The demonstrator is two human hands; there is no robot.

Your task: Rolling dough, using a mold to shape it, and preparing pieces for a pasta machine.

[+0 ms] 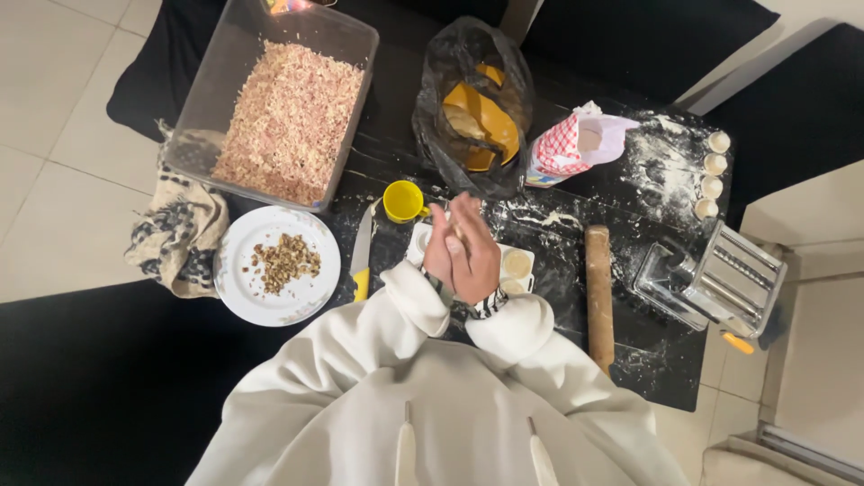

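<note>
Pressing together, left hand (pixel 439 252) and right hand (pixel 475 254); grip contents unclear. Clear tub (pixel 355 36) holds pink shavings (pixel 290 121).

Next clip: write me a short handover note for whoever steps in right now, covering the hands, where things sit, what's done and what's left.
Hands: left hand and right hand are pressed together over the small white plate, apparently rolling a bit of dough between the palms; the dough itself is hidden.
Things: two dough discs lie on that plate. Rolling pin and pasta machine are to the right, flour bag behind.
Done: four dough balls sit at the floured far right corner.
Left: filling in the tub and chopped nuts on the big plate look unused.
</note>
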